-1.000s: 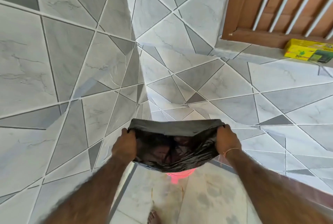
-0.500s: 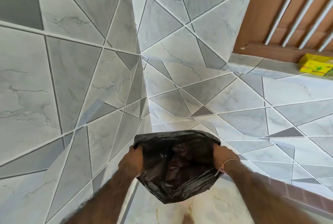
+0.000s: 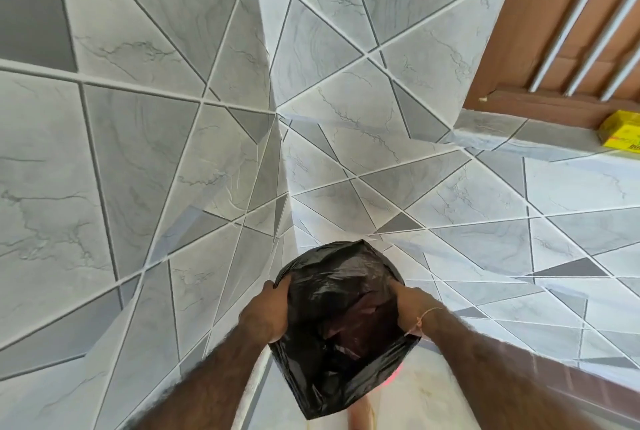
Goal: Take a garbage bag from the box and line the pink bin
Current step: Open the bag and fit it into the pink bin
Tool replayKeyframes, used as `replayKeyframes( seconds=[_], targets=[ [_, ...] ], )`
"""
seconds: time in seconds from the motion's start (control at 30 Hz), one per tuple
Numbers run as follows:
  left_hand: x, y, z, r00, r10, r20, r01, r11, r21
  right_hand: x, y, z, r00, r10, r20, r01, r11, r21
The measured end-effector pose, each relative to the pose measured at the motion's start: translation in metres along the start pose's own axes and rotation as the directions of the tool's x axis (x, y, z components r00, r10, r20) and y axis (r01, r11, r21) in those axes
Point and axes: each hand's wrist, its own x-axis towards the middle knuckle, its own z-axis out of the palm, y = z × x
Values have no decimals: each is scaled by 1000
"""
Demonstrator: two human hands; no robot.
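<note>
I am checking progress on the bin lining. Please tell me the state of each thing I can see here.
garbage bag: mouth held open, body hanging down crumpled
left hand: gripping the bag's left rim
right hand: gripping the bag's right rim
pink bin: almost hidden behind the bag, lining cannot be judged
yellow box: lying on the ledge

One black garbage bag (image 3: 341, 325), two hands — left (image 3: 266, 312), right (image 3: 414, 306) — one yellow box (image 3: 621, 133) at far right, one sliver of pink bin (image 3: 391, 377), and three white window bars (image 3: 581, 17) show.
</note>
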Motion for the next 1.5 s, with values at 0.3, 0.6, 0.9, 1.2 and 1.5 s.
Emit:
replayKeyframes(
  seconds=[0.3,0.6,0.9,1.2,1.5],
  targets=[
    [47,8,26,980,54,193,-72,994,87,22,8,24,984,-24,176,8,996,88],
    [103,28,35,936,103,337,-155,979,132,71,31,13,965,-55,257,17,989,148],
    [138,59,38,940,110,322,-155,981,120,119,63,2,971,-1,240,-30,991,127],
    [176,71,101,945,114,306,-124,992,14,160,75,36,980,57,192,-84,987,134],
    [247,66,190,914,89,397,-83,996,-31,229,89,120,944,144,298,-190,973,131]
  ],
)
